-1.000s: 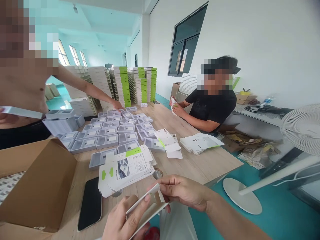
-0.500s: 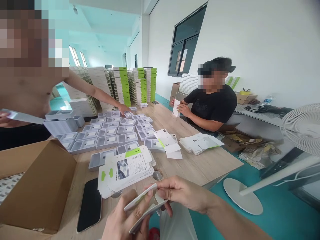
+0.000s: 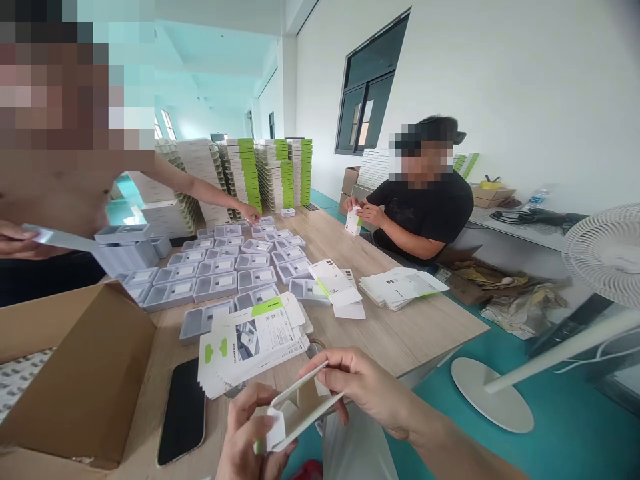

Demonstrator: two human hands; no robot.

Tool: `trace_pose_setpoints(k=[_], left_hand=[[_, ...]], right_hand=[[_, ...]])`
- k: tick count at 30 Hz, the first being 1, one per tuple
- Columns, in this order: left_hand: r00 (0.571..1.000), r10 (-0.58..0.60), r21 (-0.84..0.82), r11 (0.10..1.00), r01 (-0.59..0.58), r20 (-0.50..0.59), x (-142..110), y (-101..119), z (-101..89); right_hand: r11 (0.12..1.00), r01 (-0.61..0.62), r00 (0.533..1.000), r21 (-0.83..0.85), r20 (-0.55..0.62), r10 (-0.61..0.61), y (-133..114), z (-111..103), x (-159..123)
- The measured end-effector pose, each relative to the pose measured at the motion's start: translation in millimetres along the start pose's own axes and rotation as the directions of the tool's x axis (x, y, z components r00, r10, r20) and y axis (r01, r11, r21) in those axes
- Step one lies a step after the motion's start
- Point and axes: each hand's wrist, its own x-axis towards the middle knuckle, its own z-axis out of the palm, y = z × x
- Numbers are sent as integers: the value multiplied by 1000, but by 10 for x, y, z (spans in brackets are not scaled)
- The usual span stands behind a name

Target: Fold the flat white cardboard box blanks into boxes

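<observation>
Between my hands, past the table's near edge, is a white cardboard box (image 3: 316, 415), opened into a sleeve with its inside showing. My left hand (image 3: 253, 427) grips its left end, fingers at a small end flap. The right hand (image 3: 363, 387) pinches the far right corner, thumb and fingers on the panels. Just beyond lies a fanned stack of flat printed cartons (image 3: 255, 337) with green marks. Rows of grey plastic trays (image 3: 215, 285), several with a small white piece inside, spread over the wooden table (image 3: 390, 333).
A black phone (image 3: 183, 410) lies by an open brown carton (image 3: 80, 373) on the left. More flat cartons (image 3: 400, 287) lie to the right. One person (image 3: 55, 193) reaches over the trays; another (image 3: 425, 207) holds a small box. A white fan (image 3: 607, 260) stands at right.
The box in my hands has opened wider, and its left end flap now shows under my left fingers. The person on the right has turned their small box.
</observation>
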Motion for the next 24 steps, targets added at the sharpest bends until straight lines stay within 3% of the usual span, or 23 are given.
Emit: trace_pose_setpoints(k=[4, 8, 11, 15, 20, 24], left_hand=[[980, -196, -47, 979, 197, 25, -95, 78, 99], [963, -266, -102, 957, 270, 51, -140, 122, 167], [937, -345, -21, 939, 344, -56, -192, 75, 178], [858, -475, 70, 866, 495, -196, -283, -40, 169], [810, -517, 57, 833, 551, -279, -349, -104, 167], [771, -538, 3, 820, 573, -343, -353, -47, 227]], right_hand=[[1000, -21, 999, 2, -30, 21, 71, 29, 48], [1000, -12, 996, -3, -92, 12, 4, 108, 50], [998, 29, 994, 49, -106, -24, -55, 194, 64], [967, 190, 968, 171, -199, -155, 88, 347, 179], [938, 328, 920, 113, -265, -289, 389, 518, 215], [932, 356, 892, 67, -322, -318, 382, 627, 162]])
